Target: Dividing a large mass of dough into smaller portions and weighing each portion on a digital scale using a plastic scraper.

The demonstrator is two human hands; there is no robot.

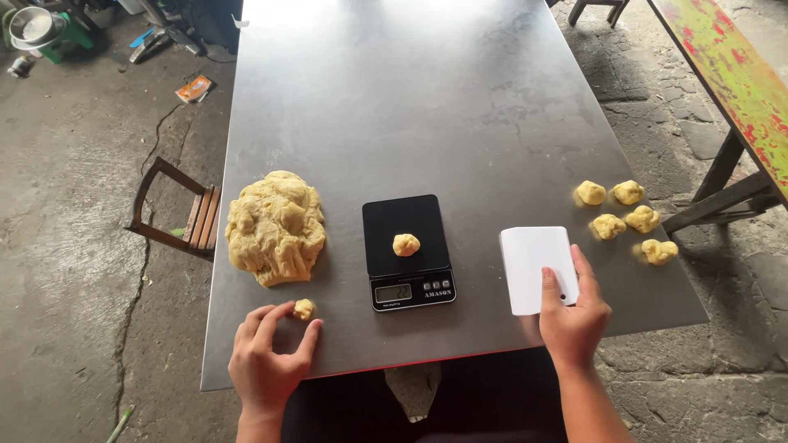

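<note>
A big lump of yellow dough (276, 227) lies on the steel table (427, 107) at the left. My left hand (268, 361) rests near the front edge, its fingertips pinching a small bit of dough (304, 309). A black kitchen scale (408, 251) sits in the middle with one small dough ball (405, 244) on its platform. My right hand (572, 316) grips the lower edge of a white flat scraper (538, 267), held just above the table to the right of the scale.
Several small dough balls (625, 217) lie in a cluster at the table's right edge. A wooden chair (182, 213) stands left of the table. A painted green and red bench (739, 82) runs along the right. Clutter and a metal bowl (34, 26) sit on the cracked floor at the back left.
</note>
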